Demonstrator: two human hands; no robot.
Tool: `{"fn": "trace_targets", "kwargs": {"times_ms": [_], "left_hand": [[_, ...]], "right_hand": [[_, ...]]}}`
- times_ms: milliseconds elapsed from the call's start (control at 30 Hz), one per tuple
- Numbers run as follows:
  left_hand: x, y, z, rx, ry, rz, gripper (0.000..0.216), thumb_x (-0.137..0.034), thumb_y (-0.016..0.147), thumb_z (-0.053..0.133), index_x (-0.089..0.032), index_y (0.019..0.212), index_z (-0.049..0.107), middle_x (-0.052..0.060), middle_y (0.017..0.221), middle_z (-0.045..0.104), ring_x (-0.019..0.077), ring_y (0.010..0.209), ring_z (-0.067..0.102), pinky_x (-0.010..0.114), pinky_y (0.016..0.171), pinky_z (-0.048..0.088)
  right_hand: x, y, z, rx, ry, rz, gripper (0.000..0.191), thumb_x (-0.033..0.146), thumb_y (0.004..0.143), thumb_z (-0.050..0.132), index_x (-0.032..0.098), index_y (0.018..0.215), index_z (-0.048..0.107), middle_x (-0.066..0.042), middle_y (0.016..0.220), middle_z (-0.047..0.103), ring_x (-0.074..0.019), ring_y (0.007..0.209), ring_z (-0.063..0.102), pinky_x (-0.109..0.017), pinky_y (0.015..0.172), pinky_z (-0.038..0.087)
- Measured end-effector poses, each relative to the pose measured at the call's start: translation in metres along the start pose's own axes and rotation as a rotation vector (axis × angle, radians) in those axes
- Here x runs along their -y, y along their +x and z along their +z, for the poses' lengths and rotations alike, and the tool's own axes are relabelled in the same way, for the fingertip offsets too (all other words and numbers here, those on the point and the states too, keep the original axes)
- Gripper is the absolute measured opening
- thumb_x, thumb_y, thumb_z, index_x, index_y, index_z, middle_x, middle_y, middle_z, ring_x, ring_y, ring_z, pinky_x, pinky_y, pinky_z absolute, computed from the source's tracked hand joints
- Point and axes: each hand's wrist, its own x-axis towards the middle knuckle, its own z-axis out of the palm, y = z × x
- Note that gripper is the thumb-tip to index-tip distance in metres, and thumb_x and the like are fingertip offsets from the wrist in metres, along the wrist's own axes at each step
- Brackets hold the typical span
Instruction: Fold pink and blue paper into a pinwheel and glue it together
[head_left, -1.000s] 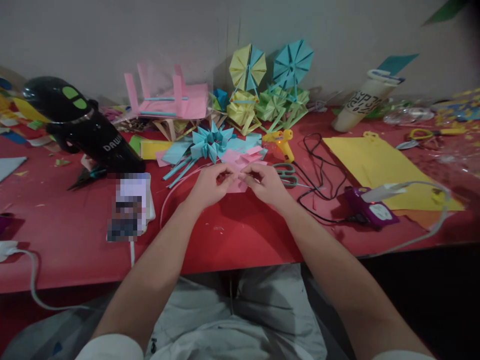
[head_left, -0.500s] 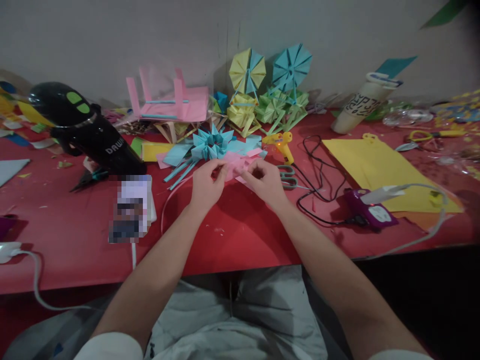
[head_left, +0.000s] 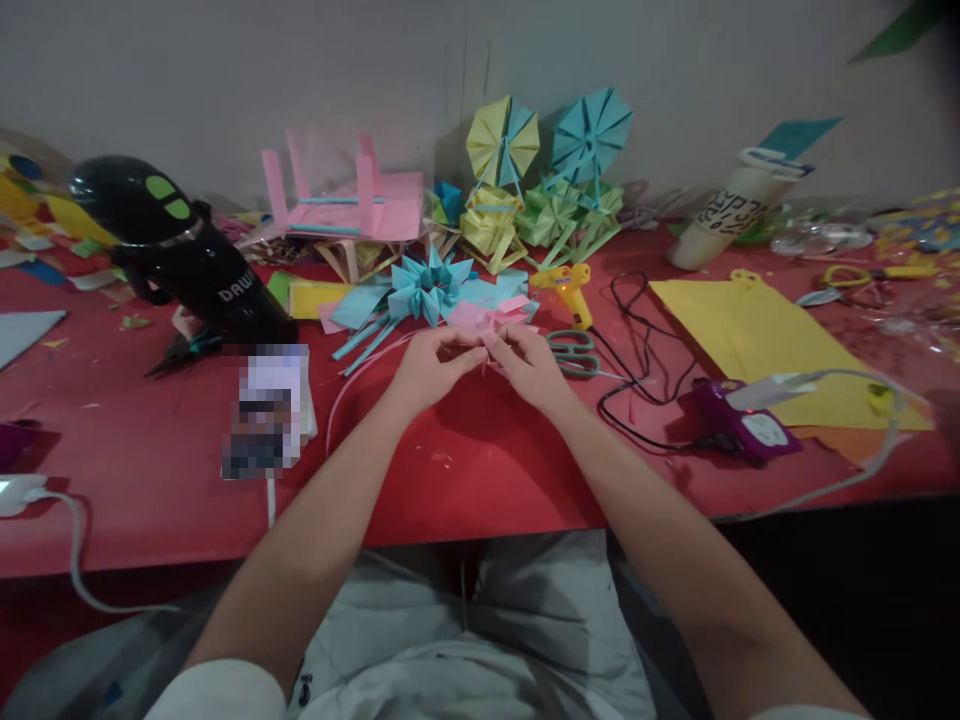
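My left hand [head_left: 439, 368] and my right hand [head_left: 531, 366] meet near the table's middle, both closed. Their fingertips pinch a small piece of pink paper [head_left: 489, 340], mostly hidden by the fingers. Just beyond lie loose pink paper pieces [head_left: 469, 314] and a folded blue paper star [head_left: 431, 285] with blue strips fanning to its left. A thin pale pink cord or strip [head_left: 346, 393] curves across the table left of my left hand. Close to my right hand rest grey-green-handled scissors [head_left: 574, 352] and a yellow glue gun [head_left: 571, 290].
A black bottle-shaped device [head_left: 202, 260] leans at left, behind a phone [head_left: 270, 410]. Folded paper umbrellas [head_left: 592, 130] and a pink paper table [head_left: 397, 205] stand along the wall. Right are yellow sheets [head_left: 765, 345], a purple power socket [head_left: 746, 425], black cable and a tilted cup [head_left: 724, 215].
My hands have come closer together, their fingertips now meeting over the pink paper. The whole view has shifted slightly.
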Motion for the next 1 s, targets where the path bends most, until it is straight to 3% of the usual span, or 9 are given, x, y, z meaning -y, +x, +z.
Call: {"fn": "trace_targets", "kwargs": {"times_ms": [167, 267, 367, 467, 567, 667, 767, 867, 1000], "left_hand": [[0.004, 0.001, -0.004, -0.006, -0.013, -0.029, 0.018, -0.03, 0.075, 0.073, -0.015, 0.084, 0.072, 0.008, 0.091, 0.076, 0.0201, 0.089, 0.07, 0.035, 0.087, 0.055], [0.008, 0.001, -0.002, -0.019, -0.027, -0.043, 0.027, -0.027, 0.076, 0.07, -0.015, 0.1, 0.07, 0.012, 0.103, 0.075, 0.0224, 0.098, 0.07, 0.036, 0.086, 0.056], [0.011, -0.002, 0.002, -0.028, 0.068, 0.044, 0.045, -0.019, 0.073, 0.068, -0.016, 0.117, 0.063, 0.014, 0.122, 0.068, 0.0239, 0.111, 0.066, 0.038, 0.091, 0.055], [0.008, -0.005, 0.003, 0.016, 0.269, 0.175, 0.05, -0.011, 0.07, 0.063, -0.018, 0.119, 0.063, 0.013, 0.13, 0.065, 0.0241, 0.12, 0.061, 0.042, 0.105, 0.047], [0.001, -0.005, 0.0, -0.007, 0.335, 0.163, 0.035, -0.014, 0.076, 0.059, -0.018, 0.11, 0.067, 0.01, 0.118, 0.07, 0.0226, 0.111, 0.064, 0.04, 0.103, 0.047], [-0.003, -0.002, -0.005, -0.051, 0.23, 0.084, 0.019, -0.024, 0.084, 0.056, -0.017, 0.096, 0.07, 0.007, 0.101, 0.074, 0.0201, 0.096, 0.067, 0.036, 0.093, 0.051], [-0.002, 0.003, -0.013, -0.061, 0.079, -0.025, 0.023, -0.033, 0.086, 0.057, -0.017, 0.077, 0.07, 0.005, 0.083, 0.074, 0.0183, 0.081, 0.066, 0.032, 0.079, 0.053], [0.0, 0.004, -0.018, -0.013, -0.024, -0.133, 0.026, -0.039, 0.078, 0.068, -0.016, 0.067, 0.066, 0.002, 0.067, 0.066, 0.0147, 0.066, 0.06, 0.029, 0.066, 0.049], [-0.004, 0.001, -0.021, 0.076, -0.127, -0.235, 0.027, -0.038, 0.067, 0.08, -0.016, 0.077, 0.067, 0.002, 0.071, 0.067, 0.0124, 0.066, 0.059, 0.025, 0.061, 0.048]], "right_hand": [[-0.006, 0.001, -0.002, 0.063, 0.023, -0.027, 0.049, 0.066, 0.09, 0.05, 0.021, 0.071, 0.047, 0.002, 0.066, 0.048, -0.0116, 0.06, 0.04, -0.027, 0.059, 0.035], [-0.009, 0.001, -0.003, 0.07, -0.011, -0.055, 0.04, 0.054, 0.094, 0.047, 0.021, 0.071, 0.045, 0.002, 0.069, 0.049, -0.0123, 0.062, 0.042, -0.028, 0.062, 0.036], [-0.008, -0.001, -0.003, 0.104, -0.119, -0.069, 0.029, 0.037, 0.092, 0.047, 0.021, 0.069, 0.043, 0.002, 0.066, 0.046, -0.0125, 0.062, 0.041, -0.028, 0.062, 0.035], [-0.006, -0.003, -0.004, 0.157, -0.188, -0.096, 0.023, 0.027, 0.086, 0.046, 0.021, 0.065, 0.04, 0.003, 0.062, 0.044, -0.0121, 0.06, 0.039, -0.027, 0.06, 0.033], [-0.004, -0.003, -0.006, 0.134, -0.199, -0.121, 0.022, 0.025, 0.084, 0.047, 0.021, 0.064, 0.04, 0.003, 0.06, 0.044, -0.0116, 0.058, 0.039, -0.027, 0.058, 0.032], [-0.006, -0.002, -0.008, 0.085, -0.199, -0.118, 0.022, 0.028, 0.087, 0.049, 0.02, 0.067, 0.047, 0.002, 0.062, 0.049, -0.0116, 0.058, 0.041, -0.026, 0.059, 0.034], [-0.007, 0.0, -0.009, 0.089, -0.15, -0.113, 0.025, 0.036, 0.091, 0.05, 0.019, 0.075, 0.059, 0.0, 0.068, 0.056, -0.0124, 0.062, 0.046, -0.027, 0.062, 0.037], [-0.007, 0.0, -0.009, 0.151, -0.099, -0.112, 0.029, 0.041, 0.091, 0.052, 0.018, 0.078, 0.065, -0.001, 0.07, 0.06, -0.0133, 0.065, 0.049, -0.027, 0.063, 0.04], [-0.006, -0.001, -0.01, 0.19, -0.058, -0.059, 0.033, 0.047, 0.088, 0.057, 0.018, 0.076, 0.067, -0.002, 0.069, 0.061, -0.014, 0.063, 0.05, -0.028, 0.06, 0.041]]}}
